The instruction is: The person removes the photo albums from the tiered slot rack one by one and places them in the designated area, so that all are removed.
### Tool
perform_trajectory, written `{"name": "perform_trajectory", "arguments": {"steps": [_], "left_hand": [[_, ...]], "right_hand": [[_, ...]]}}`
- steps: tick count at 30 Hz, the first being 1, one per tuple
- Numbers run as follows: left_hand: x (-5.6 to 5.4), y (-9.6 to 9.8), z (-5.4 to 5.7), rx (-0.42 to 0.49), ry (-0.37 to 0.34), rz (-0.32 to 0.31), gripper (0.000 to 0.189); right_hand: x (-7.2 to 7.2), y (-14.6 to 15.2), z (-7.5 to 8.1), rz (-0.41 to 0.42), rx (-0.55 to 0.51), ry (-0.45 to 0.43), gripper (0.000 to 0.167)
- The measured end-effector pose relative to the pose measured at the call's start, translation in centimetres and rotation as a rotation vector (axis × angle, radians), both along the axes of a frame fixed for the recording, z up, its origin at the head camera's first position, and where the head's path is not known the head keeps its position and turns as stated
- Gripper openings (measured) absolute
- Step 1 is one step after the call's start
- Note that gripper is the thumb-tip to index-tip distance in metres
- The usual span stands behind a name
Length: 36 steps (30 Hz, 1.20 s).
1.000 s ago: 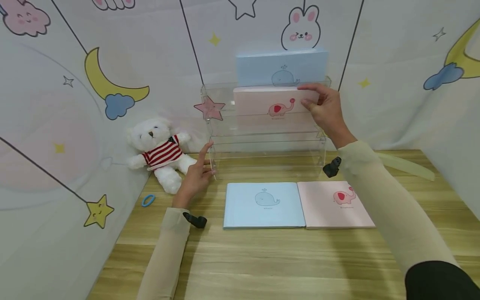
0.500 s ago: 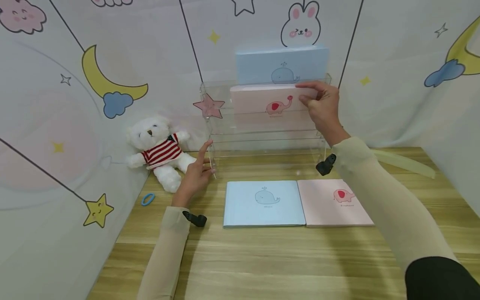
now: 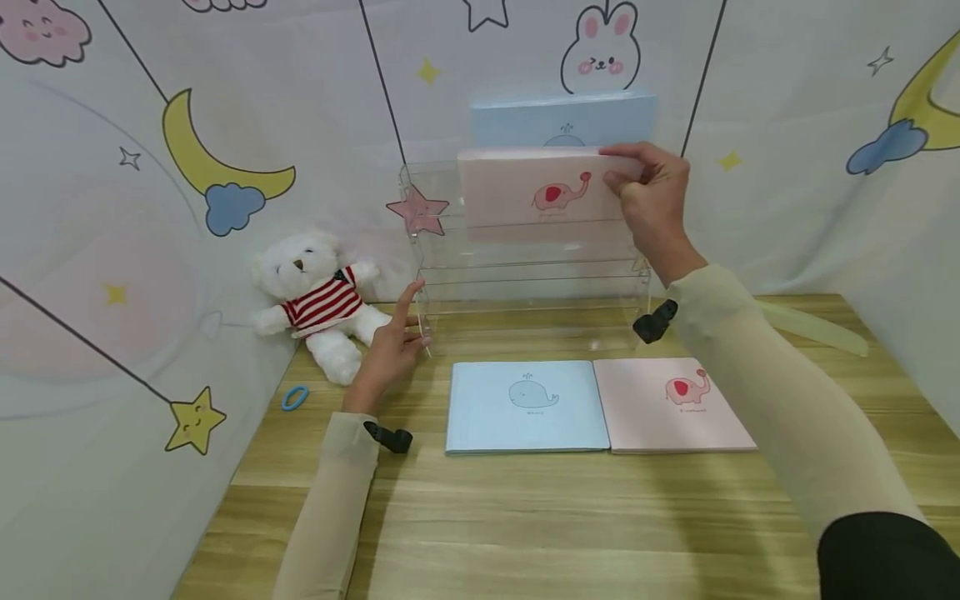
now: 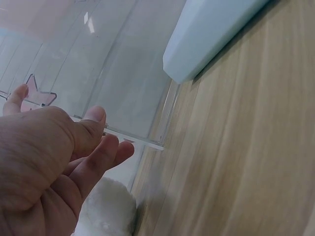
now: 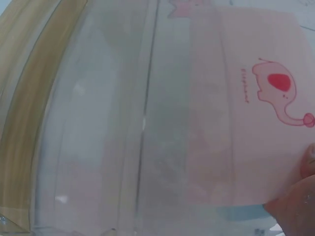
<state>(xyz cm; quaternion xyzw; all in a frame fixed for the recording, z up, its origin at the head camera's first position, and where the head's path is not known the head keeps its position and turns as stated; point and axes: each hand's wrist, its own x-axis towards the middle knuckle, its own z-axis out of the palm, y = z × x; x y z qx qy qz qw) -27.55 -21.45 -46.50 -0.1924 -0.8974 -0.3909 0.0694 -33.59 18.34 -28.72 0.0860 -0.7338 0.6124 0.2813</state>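
My right hand [image 3: 657,204] pinches the upper right corner of a pink notebook [image 3: 498,196] with a red elephant on its cover. The notebook stands upright in a middle tier of a clear acrylic rack [image 3: 528,283], its lower part behind a transparent front lip. Behind it, in the top tier, a light blue notebook [image 3: 517,125] with a whale drawing is partly covered. My left hand [image 3: 388,354] holds the rack's lower left side; in the left wrist view its thumb and fingers [image 4: 93,120] pinch the side panel's edge. In the right wrist view the elephant cover [image 5: 236,147] shows sideways.
On the wooden table before the rack lie another blue whale notebook [image 3: 480,425] and another pink elephant notebook [image 3: 637,421], side by side. A white teddy bear [image 3: 330,304] sits at the left, near a blue ring [image 3: 295,398]. A pale curved strip [image 3: 817,329] lies at right.
My right hand has risen with the pink notebook, which now stands higher and covers more of the blue one behind. The left hand stays at the rack's side.
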Motion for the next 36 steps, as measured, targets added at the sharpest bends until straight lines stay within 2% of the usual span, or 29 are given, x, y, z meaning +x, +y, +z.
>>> {"name": "perform_trajectory", "arguments": {"steps": [11, 17, 27, 33, 36], "left_hand": [[-0.1, -0.1, -0.1, 0.009, -0.010, 0.010, 0.104], [-0.3, -0.2, -0.2, -0.003, -0.012, 0.006, 0.104], [-0.2, -0.1, -0.2, 0.002, -0.020, 0.012, 0.104], [-0.1, 0.0, -0.1, -0.016, -0.031, 0.028, 0.105], [0.0, 0.0, 0.0, -0.020, -0.038, 0.036, 0.105]], "right_hand": [[0.8, 0.4, 2.6, 0.029, -0.016, 0.031, 0.029], [1.4, 0.2, 3.4, 0.028, -0.030, 0.034, 0.027], [2.4, 0.5, 4.1, 0.047, -0.065, 0.007, 0.027], [3.1, 0.9, 3.7, 0.070, -0.072, -0.048, 0.029], [3.6, 1.1, 3.4, 0.056, -0.051, -0.071, 0.030]]}}
